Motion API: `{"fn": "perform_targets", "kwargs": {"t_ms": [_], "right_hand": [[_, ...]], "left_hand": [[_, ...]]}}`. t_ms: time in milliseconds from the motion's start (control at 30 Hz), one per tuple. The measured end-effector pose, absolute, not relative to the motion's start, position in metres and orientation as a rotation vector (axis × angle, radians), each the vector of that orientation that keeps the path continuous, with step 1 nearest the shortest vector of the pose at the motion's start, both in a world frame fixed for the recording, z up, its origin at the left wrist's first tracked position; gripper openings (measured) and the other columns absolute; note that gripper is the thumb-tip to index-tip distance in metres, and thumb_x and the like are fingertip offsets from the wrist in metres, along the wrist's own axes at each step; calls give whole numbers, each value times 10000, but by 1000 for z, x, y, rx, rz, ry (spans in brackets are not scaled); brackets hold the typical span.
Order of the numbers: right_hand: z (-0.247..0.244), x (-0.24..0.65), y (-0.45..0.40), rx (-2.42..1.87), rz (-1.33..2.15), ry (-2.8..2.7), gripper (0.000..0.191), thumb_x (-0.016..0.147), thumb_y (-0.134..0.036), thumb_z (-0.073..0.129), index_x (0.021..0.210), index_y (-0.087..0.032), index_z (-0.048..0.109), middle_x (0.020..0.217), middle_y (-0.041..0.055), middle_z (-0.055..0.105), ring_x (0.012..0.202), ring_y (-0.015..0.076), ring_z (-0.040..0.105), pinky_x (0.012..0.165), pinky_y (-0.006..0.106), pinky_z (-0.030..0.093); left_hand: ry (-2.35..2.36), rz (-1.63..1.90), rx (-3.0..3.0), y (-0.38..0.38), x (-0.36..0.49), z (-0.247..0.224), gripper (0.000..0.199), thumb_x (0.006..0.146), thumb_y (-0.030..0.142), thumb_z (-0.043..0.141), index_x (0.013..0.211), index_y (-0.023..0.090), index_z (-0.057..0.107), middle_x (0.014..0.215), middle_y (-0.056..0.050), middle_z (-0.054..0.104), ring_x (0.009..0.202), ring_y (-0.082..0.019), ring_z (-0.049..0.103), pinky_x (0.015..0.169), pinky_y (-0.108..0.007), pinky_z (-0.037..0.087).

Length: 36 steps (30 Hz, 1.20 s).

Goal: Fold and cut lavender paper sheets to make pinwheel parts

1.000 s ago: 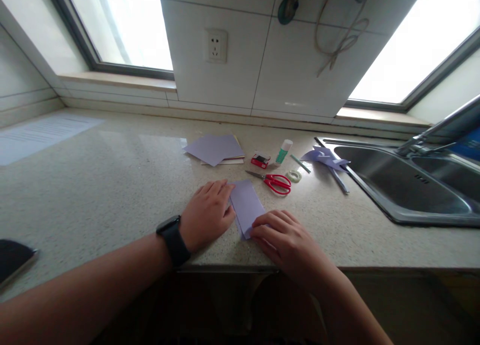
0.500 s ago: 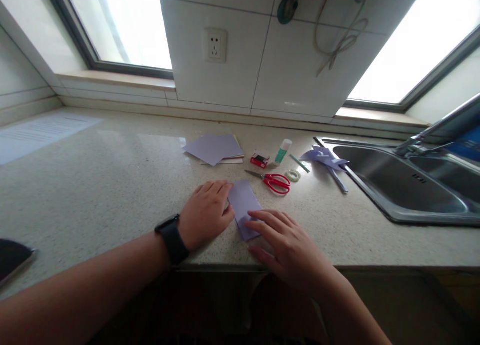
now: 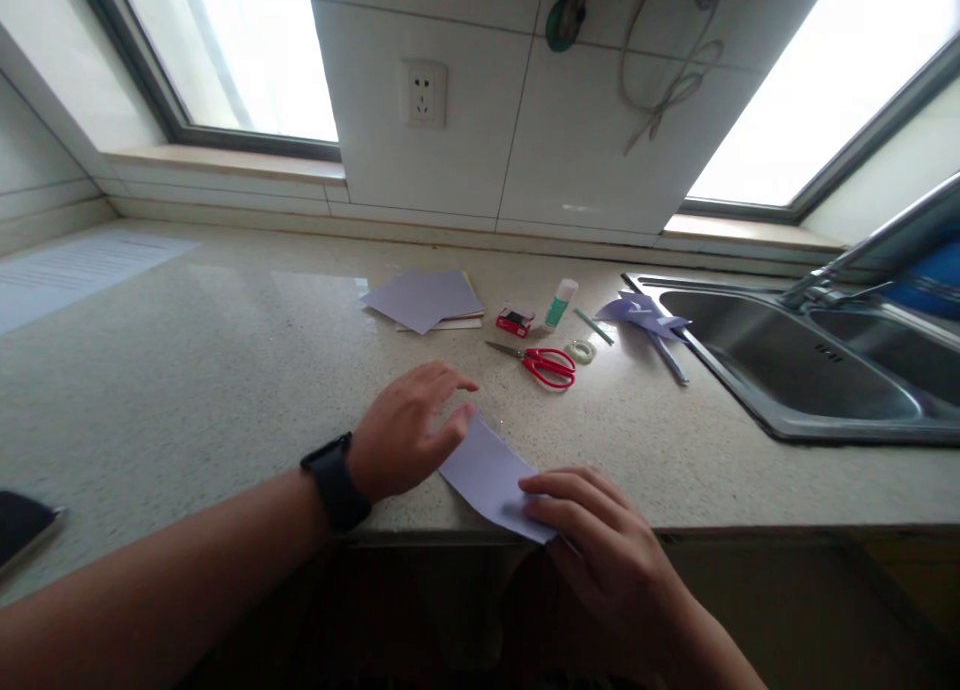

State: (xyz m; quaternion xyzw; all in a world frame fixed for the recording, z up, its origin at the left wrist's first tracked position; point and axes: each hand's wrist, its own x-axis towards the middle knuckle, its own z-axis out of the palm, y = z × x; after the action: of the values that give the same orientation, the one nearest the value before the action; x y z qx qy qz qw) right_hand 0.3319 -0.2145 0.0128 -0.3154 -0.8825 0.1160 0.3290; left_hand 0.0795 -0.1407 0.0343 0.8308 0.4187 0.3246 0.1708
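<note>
A folded sheet of pale purple paper (image 3: 487, 475) slants across the counter's front edge. Its near right corner is pinched in my right hand (image 3: 600, 520), fingers on top and thumb mostly hidden below. Beside the paper's far left end is my left hand (image 3: 412, 430), thumb and forefinger apart, the thumb close to or touching the paper's edge; I cannot tell which. Red-handled scissors (image 3: 549, 362) lie beyond the hands, next to a roll of tape (image 3: 580, 351).
Behind lie a stack of purple paper (image 3: 427, 300), a small red box (image 3: 514, 320), a glue stick (image 3: 561, 303) and a green strip (image 3: 594, 326). A purple paper pinwheel (image 3: 643, 313) rests by the sink (image 3: 750, 370). A dark object (image 3: 26, 525) is at left.
My right hand has drawn the paper nearer and turned it, so it overlaps the counter's edge. My left hand has come off the paper's top and its fingers have parted.
</note>
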Motion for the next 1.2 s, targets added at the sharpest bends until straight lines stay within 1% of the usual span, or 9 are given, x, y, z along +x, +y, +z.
{"fn": "perform_targets", "kwargs": {"t_ms": [100, 200, 333, 467, 567, 667, 767, 967, 1200], "right_hand": [[13, 336, -212, -981, 503, -1987, 232, 961, -101, 512, 1118, -247, 601, 1091, 39, 698, 995, 176, 658, 841, 322, 532], [14, 333, -199, -1167, 578, -1765, 125, 984, -201, 536, 1064, -267, 606, 931, -2, 692, 840, 150, 660, 731, 271, 519], [12, 326, -177, -1267, 531, -1707, 78, 981, -284, 530, 996, -240, 593, 784, -13, 622, 719, 152, 600, 650, 269, 473], [8, 324, -163, -1284, 584, -1716, 137, 977, -294, 519, 1090, -236, 573, 877, 27, 676, 830, 190, 658, 730, 318, 500], [6, 325, -163, -1283, 590, -1731, 291, 969, -276, 530, 1259, -258, 520, 1010, 64, 711, 932, 217, 686, 813, 380, 523], [7, 325, -164, -1225, 530, -1760, 384, 963, -240, 538, 1341, -284, 478, 1115, 69, 712, 961, 207, 687, 869, 404, 532], [11, 323, -165, -1184, 414, -1808, 378, 953, -192, 549, 1317, -289, 525, 1146, 55, 706, 952, 188, 680, 875, 379, 536], [16, 321, -165, -1130, 317, -1844, 239, 963, -156, 528, 1146, -240, 658, 1083, 52, 695, 986, 179, 665, 851, 324, 534], [17, 321, -169, -1185, 305, -1811, 263, 964, -147, 520, 1157, -237, 675, 1075, 51, 708, 971, 181, 672, 847, 327, 531]], "left_hand": [[994, 1014, 2277, -143, 74, 34, 354, 1002, 353, 387, 1208, 174, 613, 1171, -100, 649, 1083, -240, 596, 948, -426, 469], [825, 1055, 2189, -144, 72, 31, 398, 995, 400, 423, 1311, 195, 554, 1238, -102, 634, 1089, -234, 608, 915, -399, 502], [833, 1053, 2198, -142, 75, 27, 404, 953, 261, 553, 1353, 230, 502, 1228, -76, 668, 1089, -208, 632, 939, -371, 500], [939, 1133, 2250, -139, 78, 25, 347, 937, 108, 512, 1252, 239, 579, 1123, -47, 690, 1002, -171, 644, 880, -325, 502], [938, 1104, 2271, -138, 77, 26, 338, 926, 91, 516, 1222, 226, 606, 1077, -46, 673, 944, -162, 630, 820, -300, 504], [903, 1051, 2310, -138, 77, 28, 339, 918, 90, 538, 1226, 215, 609, 1066, -50, 664, 948, -166, 618, 833, -304, 500], [898, 1029, 2342, -138, 77, 29, 351, 923, 94, 547, 1248, 213, 602, 1086, -57, 660, 963, -168, 612, 848, -311, 500], [897, 1058, 2362, -138, 78, 29, 366, 925, 101, 570, 1267, 231, 594, 1103, -48, 653, 981, -160, 611, 863, -308, 505], [978, 1097, 2313, -137, 77, 27, 326, 945, 119, 553, 1250, 225, 594, 1114, -56, 637, 992, -163, 609, 862, -310, 503]]}}
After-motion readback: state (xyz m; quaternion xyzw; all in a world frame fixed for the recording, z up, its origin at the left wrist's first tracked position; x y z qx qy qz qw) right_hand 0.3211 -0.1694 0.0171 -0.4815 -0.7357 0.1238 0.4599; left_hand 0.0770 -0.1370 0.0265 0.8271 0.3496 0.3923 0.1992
